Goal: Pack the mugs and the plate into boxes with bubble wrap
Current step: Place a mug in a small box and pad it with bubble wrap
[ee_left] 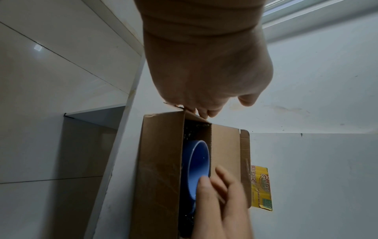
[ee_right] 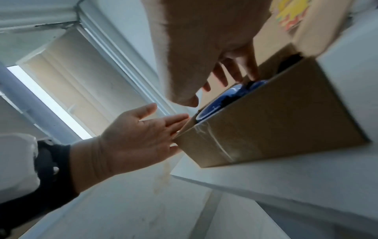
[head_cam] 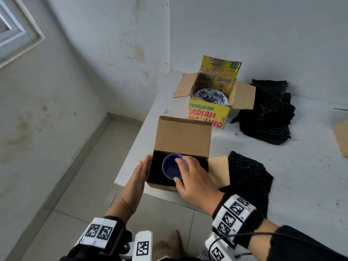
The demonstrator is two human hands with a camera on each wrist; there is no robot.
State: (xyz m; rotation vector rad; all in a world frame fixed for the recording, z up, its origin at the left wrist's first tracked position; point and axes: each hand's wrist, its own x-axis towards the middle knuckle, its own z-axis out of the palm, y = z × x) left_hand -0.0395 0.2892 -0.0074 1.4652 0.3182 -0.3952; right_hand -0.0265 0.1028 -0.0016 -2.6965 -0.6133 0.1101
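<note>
A blue mug (head_cam: 170,168) stands in a brown cardboard box (head_cam: 183,140) lined with black bubble wrap, at the table's near left corner. My right hand (head_cam: 190,176) reaches in from above, and its thumb and fingers grip the mug's rim. My left hand (head_cam: 142,168) lies flat with straight fingers against the box's left wall. The left wrist view shows the mug (ee_left: 199,160) inside the box (ee_left: 157,161) with my right hand's fingers (ee_left: 220,202) on it. A blue-and-white plate (head_cam: 211,96) lies in a yellow printed box (head_cam: 207,114) further back.
One sheet of black bubble wrap (head_cam: 248,178) lies right of the brown box, and a bigger black pile (head_cam: 271,113) sits beside the yellow box. Another piece of cardboard (head_cam: 341,138) shows at the right edge. The white table (head_cam: 291,166) ends just left of the boxes, above a tiled floor.
</note>
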